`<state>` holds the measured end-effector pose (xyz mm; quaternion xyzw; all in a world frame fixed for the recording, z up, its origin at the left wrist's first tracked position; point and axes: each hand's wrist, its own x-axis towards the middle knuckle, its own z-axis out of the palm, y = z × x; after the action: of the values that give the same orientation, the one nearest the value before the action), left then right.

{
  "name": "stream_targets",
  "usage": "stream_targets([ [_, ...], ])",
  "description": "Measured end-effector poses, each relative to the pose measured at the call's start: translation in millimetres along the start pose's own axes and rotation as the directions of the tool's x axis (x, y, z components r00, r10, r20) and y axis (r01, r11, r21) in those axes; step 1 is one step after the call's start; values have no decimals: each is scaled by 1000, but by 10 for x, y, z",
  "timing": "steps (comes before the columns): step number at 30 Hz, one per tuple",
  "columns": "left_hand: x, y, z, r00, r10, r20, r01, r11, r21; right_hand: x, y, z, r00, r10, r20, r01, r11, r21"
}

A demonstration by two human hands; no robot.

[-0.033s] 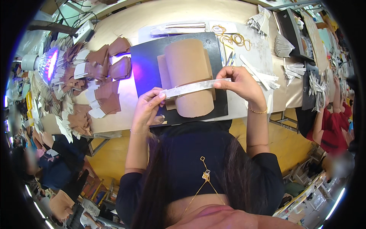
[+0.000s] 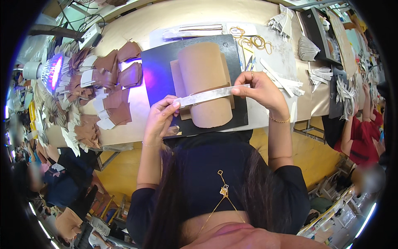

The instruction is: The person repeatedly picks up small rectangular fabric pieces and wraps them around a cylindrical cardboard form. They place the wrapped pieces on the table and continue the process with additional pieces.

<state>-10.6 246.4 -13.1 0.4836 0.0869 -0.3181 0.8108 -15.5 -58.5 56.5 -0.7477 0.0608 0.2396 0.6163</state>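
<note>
A pale grey-white strip stretches between my two hands, slanting up to the right. My left hand pinches its left end between thumb and fingers. At the other end, my right hand has thumb and fingertips closed on the strip. Directly under it lies a smooth tan half-round block, its long side running away from me. A thin darker brown band shows along the strip's far edge; whether the two are joined I cannot tell. Beneath the block sits a black mat.
Brown and white cut pieces lie in stacks at the left, near a lit lamp. Right of the mat are loose white strips, pens and a coil of yellow cord. A dark tray stands at the far right.
</note>
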Motion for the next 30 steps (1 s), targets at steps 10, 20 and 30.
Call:
stream_targets([
  [10, 137, -100, 1, 1000, -25, -2, 25, 1000, 17, 127, 168, 41, 1000, 22, 16, -26, 959, 281],
  [20, 150, -68, 128, 996, 62, -56, -47, 972, 231, 234, 474, 137, 1000, 21, -9, -17, 942, 336],
  [30, 153, -63, 146, 998, 27, -51, -18, 985, 172, 194, 671, 172, 998, 28, 64, -61, 789, 611],
])
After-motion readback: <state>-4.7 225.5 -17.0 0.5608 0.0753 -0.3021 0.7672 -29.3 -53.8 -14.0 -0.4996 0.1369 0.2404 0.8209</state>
